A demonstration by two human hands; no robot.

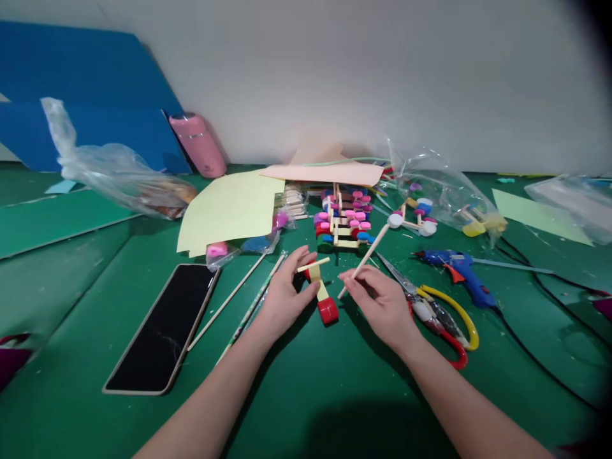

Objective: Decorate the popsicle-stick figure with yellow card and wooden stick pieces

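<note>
My left hand [285, 294] is closed around a small craft piece [322, 293] over the green table. The piece has a cream strip, a short pale crossbar and red blocks at its ends. In my right hand [382, 305], a thin wooden stick [370, 254] is pinched between thumb and fingers, slanting up to the right. Beyond both hands stand several similar craft pieces [342, 229] with pink, blue, red and green ends, set close in rows. Another piece [415, 215] with white and blue round ends lies to their right.
Right of my right hand lie scissors [466, 312] with yellow and red handles and a blue glue gun [459, 271] with a trailing cord. A phone [162, 331] and thin sticks [227, 303] lie on the left. Behind are paper sheets [234, 207], plastic bags [119, 172] and a pink bottle [199, 143].
</note>
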